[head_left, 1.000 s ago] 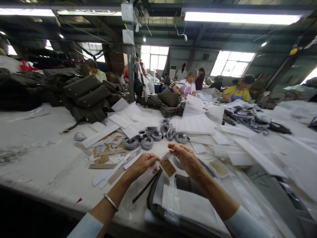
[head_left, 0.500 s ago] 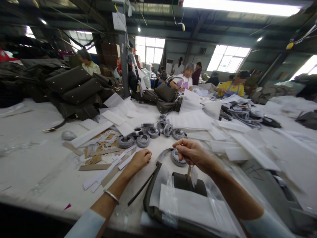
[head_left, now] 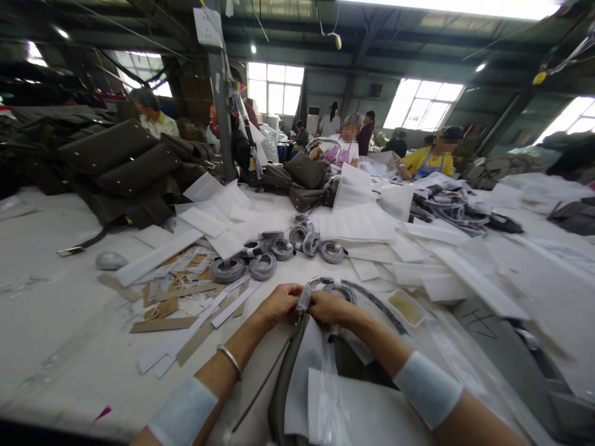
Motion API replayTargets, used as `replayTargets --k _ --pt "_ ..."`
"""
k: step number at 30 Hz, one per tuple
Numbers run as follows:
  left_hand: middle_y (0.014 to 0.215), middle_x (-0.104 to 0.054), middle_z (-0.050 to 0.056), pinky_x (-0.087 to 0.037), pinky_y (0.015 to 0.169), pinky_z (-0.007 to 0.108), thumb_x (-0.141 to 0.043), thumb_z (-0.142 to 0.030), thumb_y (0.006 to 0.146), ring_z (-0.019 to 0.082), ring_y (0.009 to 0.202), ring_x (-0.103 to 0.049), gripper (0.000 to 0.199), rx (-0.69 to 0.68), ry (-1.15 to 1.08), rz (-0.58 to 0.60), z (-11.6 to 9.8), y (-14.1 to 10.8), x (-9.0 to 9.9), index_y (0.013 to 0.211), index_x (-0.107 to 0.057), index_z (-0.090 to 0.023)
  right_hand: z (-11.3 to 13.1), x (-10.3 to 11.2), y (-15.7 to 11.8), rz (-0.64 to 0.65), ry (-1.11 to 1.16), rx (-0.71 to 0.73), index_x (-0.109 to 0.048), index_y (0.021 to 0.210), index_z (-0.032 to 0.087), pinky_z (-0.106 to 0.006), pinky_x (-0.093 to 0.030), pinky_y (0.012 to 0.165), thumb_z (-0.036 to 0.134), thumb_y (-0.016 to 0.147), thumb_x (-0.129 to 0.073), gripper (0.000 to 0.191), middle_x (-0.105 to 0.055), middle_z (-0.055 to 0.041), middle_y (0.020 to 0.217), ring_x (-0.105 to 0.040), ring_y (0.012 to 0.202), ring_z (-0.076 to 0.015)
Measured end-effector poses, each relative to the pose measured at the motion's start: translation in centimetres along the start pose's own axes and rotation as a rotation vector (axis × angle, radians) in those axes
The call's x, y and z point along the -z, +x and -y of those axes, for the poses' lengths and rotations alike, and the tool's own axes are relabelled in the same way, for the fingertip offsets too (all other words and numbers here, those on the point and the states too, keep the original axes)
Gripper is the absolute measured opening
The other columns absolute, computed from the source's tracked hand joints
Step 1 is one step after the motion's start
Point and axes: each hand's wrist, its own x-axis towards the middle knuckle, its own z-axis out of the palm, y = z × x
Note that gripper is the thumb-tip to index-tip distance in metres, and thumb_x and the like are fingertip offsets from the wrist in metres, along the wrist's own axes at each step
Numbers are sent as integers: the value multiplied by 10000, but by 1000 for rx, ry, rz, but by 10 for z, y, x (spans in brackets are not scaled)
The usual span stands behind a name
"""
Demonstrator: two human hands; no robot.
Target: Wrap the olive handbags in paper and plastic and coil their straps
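An olive-brown bag (head_left: 282, 390) lies in front of me, partly covered with white padding sheets (head_left: 346, 402) and clear plastic. Its handle (head_left: 372, 296), wrapped in grey plastic, arches up and over to the right. My left hand (head_left: 282, 303) is closed at the left end of this handle, thumb and fingers pinched against it. On the other side of the same end sits my right hand (head_left: 329, 308), fingers curled in; what they hold is hidden. A thin dark strap (head_left: 263, 391) trails from that end down to the table.
Several coiled, wrapped straps (head_left: 263, 266) lie beyond my hands. Paper strips and tags (head_left: 179, 303) are scattered left; white sheets (head_left: 418, 275) spread right. Brown bags (head_left: 116, 158) are piled back left, near a grey post (head_left: 217, 111). Co-workers (head_left: 430, 158) stand across the table.
My right hand, earlier raised with a thin string and pale tag hanging below it, has come down left to the handle's end. My left hand moved right to it. The handle now stands arched.
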Motion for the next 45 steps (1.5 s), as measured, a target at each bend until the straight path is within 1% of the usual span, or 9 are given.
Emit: replayTargets --k 4,10,14,19,26,32,36,41,45 --pt "684 -668 6 -375 501 213 -736 -302 570 111 530 -519 468 -53 37 -37 -3 -1 -1 1004 -710 -129 -5 3 2 78 369 -30 -651 844 152 -197 -462 491 168 762 -531 146 -585 20 597 -513 459 -88" --pt "554 -596 -26 -352 467 225 -715 -331 568 107 456 -473 272 10 140 -46 -1 2 -4 753 -681 -135 -4 6 -8 86 708 -28 -629 771 162 -167 -422 482 130 618 -592 160 -629 26 631 -523 495 -71" --pt "446 -531 -31 -344 455 244 -658 -296 590 136 403 -480 148 63 275 -75 3 0 0 647 -635 -161 -12 13 -15 76 789 -47 -651 840 155 -187 -408 470 170 593 -656 248 -623 28 595 -541 507 -99" --pt "479 -548 -26 -314 487 241 -601 -297 642 124 440 -467 121 -25 396 -154 4 -4 13 604 -598 -183 -27 20 -32 -21 853 -23 -657 942 148 -179 -355 475 195 572 -769 389 -586 60 607 -499 513 -74" --pt "577 -547 -13 -326 542 253 -511 -526 750 140 561 -467 369 -153 371 -158 5 -7 10 612 -546 -184 -19 3 -42 -9 859 6 -709 872 140 -189 -448 575 245 643 -787 264 -633 33 675 -561 594 -76" --pt "596 -545 -15 -337 574 259 -544 -531 720 149 605 -474 362 -191 355 -162 8 -14 2 601 -542 -189 -25 13 -47 48 984 -35 -721 929 123 -263 -568 693 181 682 -697 255 -696 -29 719 -659 629 -118" --pt "554 -511 -25 -323 553 264 -560 -507 710 146 565 -459 335 -172 340 -171 8 -19 2 587 -538 -196 -31 12 -50 49 818 107 -742 978 164 -290 -567 770 113 674 -661 319 -724 -19 787 -685 714 -141" --pt "609 -530 -15 -340 603 268 -619 -445 685 156 633 -475 278 -203 285 -262 5 -28 -6 581 -543 -199 -25 -3 -54 -190 238 474 -718 1135 232 -313 -537 823 75 736 -604 444 -738 -30 929 -677 810 -174" --pt "635 -509 -15 -380 633 274 -602 -496 703 162 665 -487 317 -211 136 -344 12 -30 -16 607 -526 -203 -20 -9 -50 -293 34 668 -686 1200 227 -331 -518 916 56 771 -593 471 -692 -78 1178 -661 1010 -205"
